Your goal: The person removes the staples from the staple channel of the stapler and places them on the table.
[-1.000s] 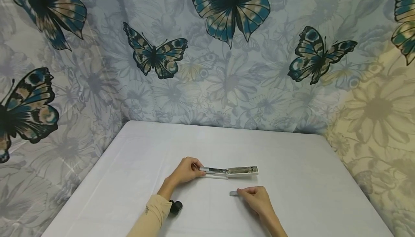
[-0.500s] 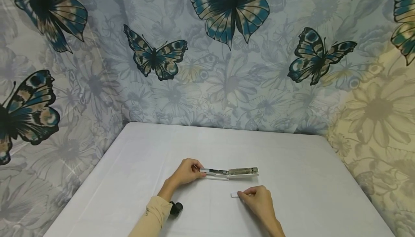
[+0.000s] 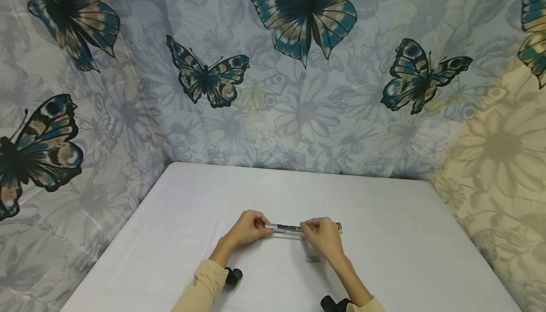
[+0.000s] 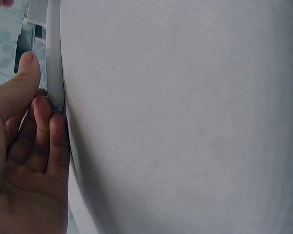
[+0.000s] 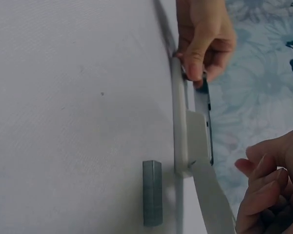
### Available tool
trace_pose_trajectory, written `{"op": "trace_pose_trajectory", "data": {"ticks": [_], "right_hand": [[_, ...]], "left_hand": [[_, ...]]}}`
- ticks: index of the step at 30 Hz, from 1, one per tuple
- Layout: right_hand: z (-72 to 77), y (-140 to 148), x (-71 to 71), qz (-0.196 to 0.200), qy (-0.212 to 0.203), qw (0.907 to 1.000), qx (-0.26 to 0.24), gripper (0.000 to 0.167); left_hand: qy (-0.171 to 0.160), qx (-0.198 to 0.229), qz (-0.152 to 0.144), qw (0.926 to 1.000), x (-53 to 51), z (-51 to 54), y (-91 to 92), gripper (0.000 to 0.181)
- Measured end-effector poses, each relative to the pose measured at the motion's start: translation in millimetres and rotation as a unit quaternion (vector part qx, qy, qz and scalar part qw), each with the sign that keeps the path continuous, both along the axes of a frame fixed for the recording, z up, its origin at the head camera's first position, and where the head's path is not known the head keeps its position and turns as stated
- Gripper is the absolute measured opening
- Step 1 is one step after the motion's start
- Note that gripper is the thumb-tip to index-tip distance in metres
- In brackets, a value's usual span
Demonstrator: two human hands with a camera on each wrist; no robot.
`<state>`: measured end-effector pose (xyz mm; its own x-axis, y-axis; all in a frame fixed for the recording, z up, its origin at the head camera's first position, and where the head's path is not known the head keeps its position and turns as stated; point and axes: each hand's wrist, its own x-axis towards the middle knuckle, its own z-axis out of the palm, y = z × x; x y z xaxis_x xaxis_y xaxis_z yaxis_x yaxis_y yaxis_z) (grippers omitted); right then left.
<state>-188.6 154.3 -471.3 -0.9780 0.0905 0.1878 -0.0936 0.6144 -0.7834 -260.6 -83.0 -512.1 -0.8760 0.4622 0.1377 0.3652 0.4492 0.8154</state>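
Note:
A white stapler [image 3: 286, 237] lies on the table with its top folded back, baring the metal magazine [image 3: 285, 228]. My left hand [image 3: 248, 229] grips its left end. In the left wrist view the thumb [image 4: 27, 73] is at the magazine and the fingers are by the base. My right hand [image 3: 322, 237] is over the hinge area, partly covering the folded-back top [image 5: 212, 195]. Its fingers are loosely bent, and I see nothing between them in the right wrist view. A grey strip of staples [image 5: 152, 194] lies on the table just in front of the stapler.
The white table [image 3: 213, 193] is bordered at the back and sides by butterfly-print cloth [image 3: 307, 113]. Black wrist cameras [image 3: 233, 277] sit on the forearms.
My right hand has put the staple strip down on the table and moved up and left to the stapler. The left hand has kept its grip at the stapler's left end.

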Motion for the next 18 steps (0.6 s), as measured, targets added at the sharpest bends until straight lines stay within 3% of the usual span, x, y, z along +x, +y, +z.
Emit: {"op": "trace_pose_trajectory", "data": {"ticks": [8,18], "right_hand": [[-6.8,-20.4,-13.3,0.010,-0.015,0.9998,0.002,0.015],[-15.2,-36.0,-13.4,0.021,-0.005,0.9997,0.005,0.013]], "left_hand": [[0.002,0.001,0.000,1.0000,-0.1,-0.2,-0.2,0.015],[-0.005,-0.003,-0.003,1.0000,1.1,1.4,0.6,0.015]]}}
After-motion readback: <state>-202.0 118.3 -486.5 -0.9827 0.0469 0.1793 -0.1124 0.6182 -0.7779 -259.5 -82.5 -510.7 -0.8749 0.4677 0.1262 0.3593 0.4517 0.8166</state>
